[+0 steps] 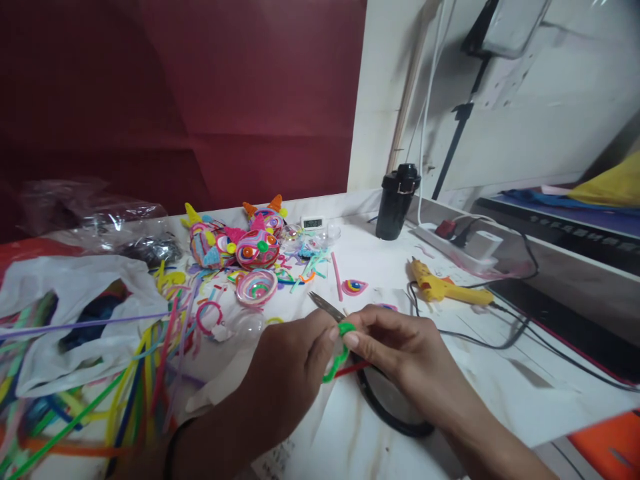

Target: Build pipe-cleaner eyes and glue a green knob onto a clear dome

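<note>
A green pipe cleaner (337,367), bent into a curve, is pinched between the fingertips of both my hands. My left hand (293,363) holds one side of it with thumb and finger. From the other side, my right hand (403,343) pinches its upper end. Scissors (326,305) lie on the table beneath my hands; their blades point away from me, and the black handle loop (395,421) shows below my right hand. A red strip (352,369), probably a pipe cleaner, shows just below the green one. My hands hide the middle of the scissors.
Decorated colourful balls (257,248) stand at the back, near a coiled bowl shape (257,287). Many loose pipe cleaners (145,373) and a white plastic bag (37,280) cover the left. Rightward are a yellow glue gun (447,288), its cord, a black bottle (397,203) and a power strip (453,247).
</note>
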The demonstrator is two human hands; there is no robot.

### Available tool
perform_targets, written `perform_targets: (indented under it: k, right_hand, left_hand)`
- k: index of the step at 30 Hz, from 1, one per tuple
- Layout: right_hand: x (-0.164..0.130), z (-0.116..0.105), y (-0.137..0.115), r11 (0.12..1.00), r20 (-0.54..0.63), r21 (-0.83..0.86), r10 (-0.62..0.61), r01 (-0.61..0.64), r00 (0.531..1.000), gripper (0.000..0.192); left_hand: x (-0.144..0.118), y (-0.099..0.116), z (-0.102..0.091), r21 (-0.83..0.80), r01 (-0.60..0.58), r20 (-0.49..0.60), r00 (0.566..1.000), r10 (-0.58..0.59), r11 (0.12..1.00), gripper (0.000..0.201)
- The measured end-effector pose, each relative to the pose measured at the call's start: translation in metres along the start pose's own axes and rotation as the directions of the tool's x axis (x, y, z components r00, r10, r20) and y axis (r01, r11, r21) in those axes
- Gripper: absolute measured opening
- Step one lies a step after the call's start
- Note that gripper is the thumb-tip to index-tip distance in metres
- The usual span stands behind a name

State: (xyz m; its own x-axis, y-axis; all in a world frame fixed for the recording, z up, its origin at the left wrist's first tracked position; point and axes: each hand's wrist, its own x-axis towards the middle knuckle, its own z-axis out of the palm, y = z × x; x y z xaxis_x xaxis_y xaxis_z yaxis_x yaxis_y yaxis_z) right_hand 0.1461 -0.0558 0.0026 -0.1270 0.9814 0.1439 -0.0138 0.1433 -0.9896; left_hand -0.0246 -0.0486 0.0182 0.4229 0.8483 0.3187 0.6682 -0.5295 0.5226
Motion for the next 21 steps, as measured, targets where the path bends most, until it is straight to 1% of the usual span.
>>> perform_targets:
  k: [1, 2, 4, 6, 7, 8, 9, 11, 14, 16, 18, 21]
  right_hand:
    - [0.0, -0.004, -0.004, 0.99, 0.029, -0.127, -0.059, 0.062, 0.998, 0.023]
    - [0.0, -0.008, -0.008, 0.958, 0.065, -0.255, -0.119, 0.132, 0.991, 0.02]
    - [-0.001, -0.013, -0.016, 0.843, 0.165, -0.464, -0.217, 0.271, 0.962, 0.017]
    - [-0.001, -0.014, -0.021, 0.724, 0.263, -0.576, -0.277, 0.381, 0.924, 0.017]
    - [-0.001, -0.015, -0.023, 0.683, 0.29, -0.603, -0.295, 0.413, 0.91, 0.018]
    - [-0.002, -0.014, -0.023, 0.66, 0.302, -0.616, -0.307, 0.43, 0.903, 0.018]
    - [-0.002, -0.014, -0.024, 0.656, 0.295, -0.62, -0.314, 0.431, 0.902, 0.018]
    - [-0.003, -0.012, -0.022, 0.698, 0.239, -0.601, -0.307, 0.389, 0.921, 0.018]
    - [-0.004, -0.009, -0.014, 0.823, 0.114, -0.506, -0.233, 0.259, 0.966, 0.018]
    - [-0.005, -0.005, -0.007, 0.905, 0.033, -0.391, -0.169, 0.168, 0.985, 0.02]
    - [-0.005, 0.0, 0.0, 0.962, -0.052, -0.251, -0.124, 0.108, 0.991, 0.024]
    - [-0.007, 0.007, 0.007, 0.997, -0.175, -0.032, -0.07, 0.066, 0.982, 0.029]
  left_hand:
    - [0.0, 0.0, 0.0, 0.031, -0.015, 0.012, 1.0, 0.015, 0.999, 0.028]
    - [-0.001, 0.0, 0.0, 0.063, -0.033, 0.023, 0.999, 0.032, 0.997, 0.028]
    - [-0.002, 0.0, 0.0, 0.121, -0.065, 0.035, 0.998, 0.061, 0.991, 0.029]
    - [-0.002, 0.001, 0.0, 0.153, -0.089, 0.036, 0.996, 0.085, 0.984, 0.028]
    - [-0.002, 0.002, 0.001, 0.153, -0.096, 0.031, 0.995, 0.092, 0.984, 0.028]
    - [-0.002, 0.002, 0.001, 0.146, -0.096, 0.02, 0.995, 0.094, 0.985, 0.027]
    - [-0.002, 0.002, 0.0, 0.135, -0.093, 0.006, 0.996, 0.093, 0.987, 0.026]
    - [-0.001, 0.002, 0.0, 0.107, -0.078, -0.023, 0.996, 0.081, 0.991, 0.024]
    - [-0.001, 0.002, 0.0, 0.071, -0.052, -0.062, 0.996, 0.056, 0.996, 0.022]
    - [0.0, 0.003, 0.001, 0.054, -0.038, -0.081, 0.996, 0.042, 0.998, 0.023]
    - [-0.001, 0.004, 0.004, 0.04, -0.038, -0.091, 0.995, 0.041, 0.999, 0.024]
    - [-0.002, 0.006, 0.007, 0.006, -0.06, -0.095, 0.994, 0.06, 0.998, 0.025]
